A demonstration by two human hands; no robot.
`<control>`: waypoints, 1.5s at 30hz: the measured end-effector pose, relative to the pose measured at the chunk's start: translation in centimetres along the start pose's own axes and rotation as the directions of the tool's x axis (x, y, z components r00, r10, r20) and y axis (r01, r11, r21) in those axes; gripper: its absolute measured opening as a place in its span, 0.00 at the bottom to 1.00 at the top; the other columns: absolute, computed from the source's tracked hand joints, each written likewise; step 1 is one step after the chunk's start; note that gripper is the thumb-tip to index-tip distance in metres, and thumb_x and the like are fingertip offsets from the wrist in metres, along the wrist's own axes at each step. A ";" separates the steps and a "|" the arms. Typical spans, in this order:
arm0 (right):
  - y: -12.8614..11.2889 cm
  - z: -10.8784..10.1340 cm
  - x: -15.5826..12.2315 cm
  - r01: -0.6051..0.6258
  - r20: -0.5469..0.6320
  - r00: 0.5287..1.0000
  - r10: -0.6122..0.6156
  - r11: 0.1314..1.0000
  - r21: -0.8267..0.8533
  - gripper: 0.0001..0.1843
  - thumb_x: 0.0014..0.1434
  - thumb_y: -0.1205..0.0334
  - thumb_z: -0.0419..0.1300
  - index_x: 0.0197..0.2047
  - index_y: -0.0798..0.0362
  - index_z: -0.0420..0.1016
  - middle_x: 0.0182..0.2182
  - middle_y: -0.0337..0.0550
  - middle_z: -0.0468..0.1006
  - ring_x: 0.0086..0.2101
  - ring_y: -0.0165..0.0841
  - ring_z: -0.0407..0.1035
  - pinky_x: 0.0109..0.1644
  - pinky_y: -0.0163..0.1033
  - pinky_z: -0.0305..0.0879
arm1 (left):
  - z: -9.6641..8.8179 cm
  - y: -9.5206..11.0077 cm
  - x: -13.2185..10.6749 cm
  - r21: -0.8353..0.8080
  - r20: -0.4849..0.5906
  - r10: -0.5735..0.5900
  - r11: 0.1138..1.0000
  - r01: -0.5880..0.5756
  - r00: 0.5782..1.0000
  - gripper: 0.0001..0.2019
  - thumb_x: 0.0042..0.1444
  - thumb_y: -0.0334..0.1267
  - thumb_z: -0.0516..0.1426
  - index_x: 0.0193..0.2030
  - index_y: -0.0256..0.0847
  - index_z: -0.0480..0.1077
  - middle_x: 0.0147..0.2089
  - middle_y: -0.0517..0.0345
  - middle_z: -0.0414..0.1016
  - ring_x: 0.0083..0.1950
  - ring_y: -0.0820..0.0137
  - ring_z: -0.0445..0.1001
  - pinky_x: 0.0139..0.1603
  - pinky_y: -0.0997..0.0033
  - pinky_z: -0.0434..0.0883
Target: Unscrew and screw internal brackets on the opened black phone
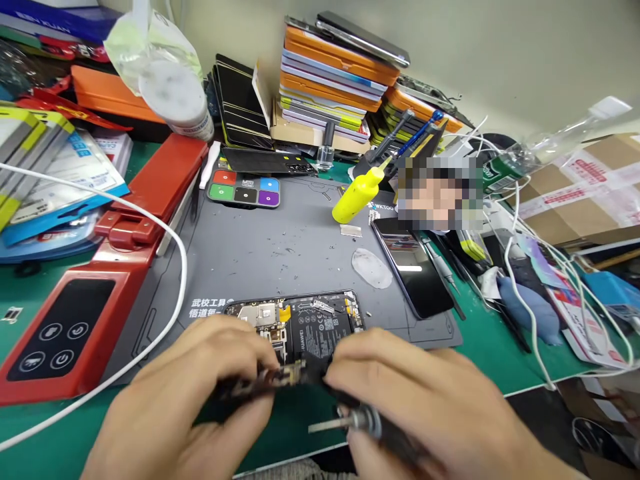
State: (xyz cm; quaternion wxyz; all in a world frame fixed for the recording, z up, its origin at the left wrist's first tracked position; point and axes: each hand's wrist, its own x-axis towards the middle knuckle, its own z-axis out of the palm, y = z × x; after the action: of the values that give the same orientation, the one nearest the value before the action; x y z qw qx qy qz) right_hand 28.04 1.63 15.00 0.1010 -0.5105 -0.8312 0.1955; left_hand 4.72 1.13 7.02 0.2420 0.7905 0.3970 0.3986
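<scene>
Hands close together at the near edge: left hand (175, 393) and right hand (425, 407) both pinch a small dark part (280, 380) just over the opened phone (300, 327) on the grey mat (280, 247); right also clamps a screwdriver (360, 421). Best to brace wrists, keep the part level w/ light pressure. Yellow squeeze bottle (356, 195) lies tilted, contents unseen; colour-pad tray (244, 188) behind looks bare.

The middle of the grey rubber work mat (280, 250) lay open, littered only with tiny screws. The opened black phone (305, 323) closed off its near edge. On the left a long red heating machine (100, 280) and a white cable (173, 267) barred the way; on the right lay a dark glass phone screen (411, 267). A yellow squeeze bottle (357, 195) stood at the back, before stacked boxes (330, 80).
</scene>
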 end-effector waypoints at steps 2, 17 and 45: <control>0.5 -1.2 1.8 0.010 0.060 0.998 -0.010 1.000 0.010 0.09 0.63 0.58 0.68 0.46 0.48 0.86 0.30 0.39 0.82 0.29 0.32 0.74 0.35 0.35 0.68 | -0.2 0.3 0.9 0.098 -0.015 -0.107 0.989 0.108 0.994 0.06 0.68 0.35 0.57 0.44 0.53 0.64 0.40 0.72 0.83 0.42 0.80 0.86 0.43 0.89 0.78; 4.0 -3.0 7.5 -0.021 0.347 0.938 0.010 0.999 0.026 0.05 0.58 0.69 0.67 0.37 0.51 0.84 0.30 0.36 0.83 0.31 0.31 0.70 0.35 0.38 0.58 | -1.2 0.7 6.1 0.134 0.172 -0.554 0.832 0.538 0.814 0.09 0.51 0.50 0.58 0.35 0.55 0.78 0.32 0.71 0.87 0.32 0.67 0.85 0.22 0.76 0.69; 2.7 2.7 -0.7 0.407 -0.077 0.906 -0.417 0.906 -0.114 0.17 0.76 0.62 0.54 0.36 0.52 0.77 0.61 0.52 0.86 0.30 0.32 0.82 0.25 0.41 0.74 | -0.7 -0.7 4.4 0.243 0.009 -0.395 0.892 0.381 0.919 0.11 0.60 0.48 0.58 0.40 0.56 0.84 0.42 0.65 0.82 0.39 0.69 0.82 0.36 0.68 0.75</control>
State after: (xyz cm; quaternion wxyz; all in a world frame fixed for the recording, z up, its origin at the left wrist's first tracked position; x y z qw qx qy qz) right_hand 29.55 1.51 11.46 0.1568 -0.3366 -0.9227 0.1040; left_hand 5.47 5.15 8.88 0.2319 0.7297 0.5843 0.2690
